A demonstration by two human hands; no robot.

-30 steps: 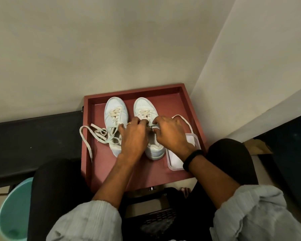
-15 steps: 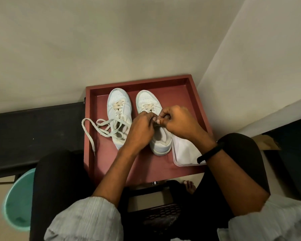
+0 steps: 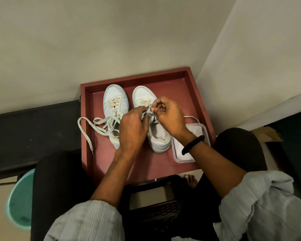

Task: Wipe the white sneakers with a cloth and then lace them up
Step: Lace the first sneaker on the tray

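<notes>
Two white sneakers stand side by side, toes away from me, on a dark red tray. The left sneaker has loose laces trailing over the tray's left rim. Over the middle of the right sneaker, my left hand and my right hand meet, each pinching a strand of its lace with curled fingers. One lace end loops out to the right behind my right hand.
A clear plastic container holding a white cloth sits on the tray's near right corner, partly under my right wrist. A teal bucket stands at the lower left. A black bench runs left of the tray. Walls close in behind and right.
My hands have lifted slightly off the right sneaker and drawn together, pulling its lace strands up between them. My right wrist has risen off the container. The view has shifted a little.
</notes>
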